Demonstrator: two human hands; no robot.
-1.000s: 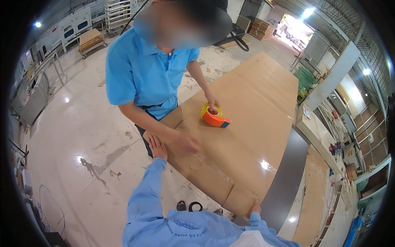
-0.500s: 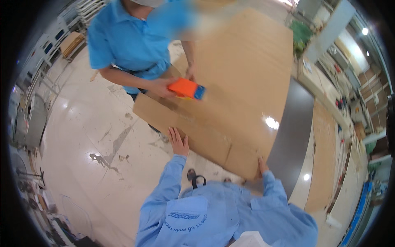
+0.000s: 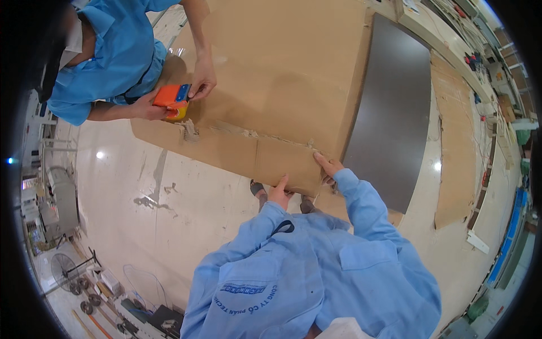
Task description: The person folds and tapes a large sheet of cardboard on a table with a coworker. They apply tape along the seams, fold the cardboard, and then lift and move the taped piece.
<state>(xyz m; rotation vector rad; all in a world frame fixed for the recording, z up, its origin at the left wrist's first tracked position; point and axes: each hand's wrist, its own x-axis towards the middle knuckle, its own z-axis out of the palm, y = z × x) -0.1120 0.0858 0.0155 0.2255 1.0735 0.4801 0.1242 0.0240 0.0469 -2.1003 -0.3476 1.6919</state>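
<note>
A large brown cardboard sheet (image 3: 282, 90) spreads out in front of me, with a creased flap along its near edge. My left hand (image 3: 279, 195) pinches the flap's near edge, thumb on top and fingers underneath. Around the flap's right end my right hand (image 3: 328, 166) is closed, its thumb resting on top near a torn crease. Across the sheet at the left, a co-worker in a blue shirt (image 3: 121, 53) holds an orange tape dispenser (image 3: 169, 96) with a blue end. The co-worker's other hand (image 3: 203, 78) touches that blue end.
A dark grey panel (image 3: 389, 113) lies to the right of the cardboard. Beyond it, another cardboard strip (image 3: 454, 141) is on the pale floor. Long stacked boards (image 3: 446, 45) run along the far right. A floor fan (image 3: 66, 268) stands at the lower left.
My left hand has shifted right along the flap, closer to my right hand. The co-worker appears further left, one hand now at the dispenser's blue end. My view has turned.
</note>
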